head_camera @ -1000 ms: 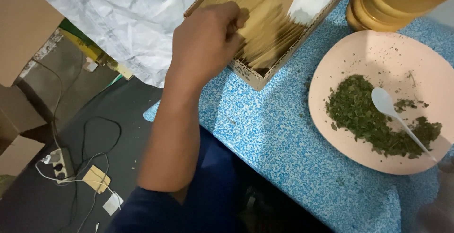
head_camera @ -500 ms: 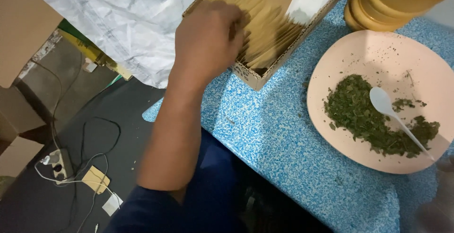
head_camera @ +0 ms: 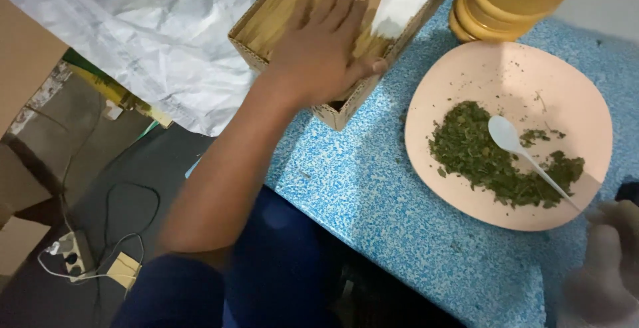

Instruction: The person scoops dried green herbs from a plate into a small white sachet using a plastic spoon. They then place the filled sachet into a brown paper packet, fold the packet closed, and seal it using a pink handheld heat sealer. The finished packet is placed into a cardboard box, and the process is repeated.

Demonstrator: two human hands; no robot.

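**Q:** Cardboard box (head_camera: pixel 336 112) of thin tan sticks (head_camera: pixel 276 12): where does it sit, and what is on it?

**A:** At the table's (head_camera: pixel 373 188) far left corner, with its near corner just inside the table's left edge. The left hand (head_camera: pixel 319 52) lies flat on the sticks inside, fingers spread and pointing away, thumb hooked over the box's near wall. It is pressing, not clenched, and I see nothing pinched between the fingers.

**Q:** And the other hand?

**A:** The right hand (head_camera: pixel 602 268) shows only as a blur at the near right corner, just beside the plate. I cannot tell whether it grips anything.

**Q:** What crowds the box?

**A:** White paper slips (head_camera: pixel 399 2) lie in its right end. Stacked yellow bowls (head_camera: pixel 512 2) stand close beside its right side at the far edge. A pink plate (head_camera: pixel 466 68) with chopped green herbs (head_camera: pixel 479 155) and a white plastic spoon (head_camera: pixel 516 145) sits near it, apart from the box, towards the right edge.

**Q:** Any open room?

**A:** A bare strip of blue speckled tabletop runs from the box's near corner along the near edge to the plate. Left of the table, a crumpled white sheet (head_camera: pixel 133 28) hangs beside the box, with cables (head_camera: pixel 100 235) on the dark floor below.
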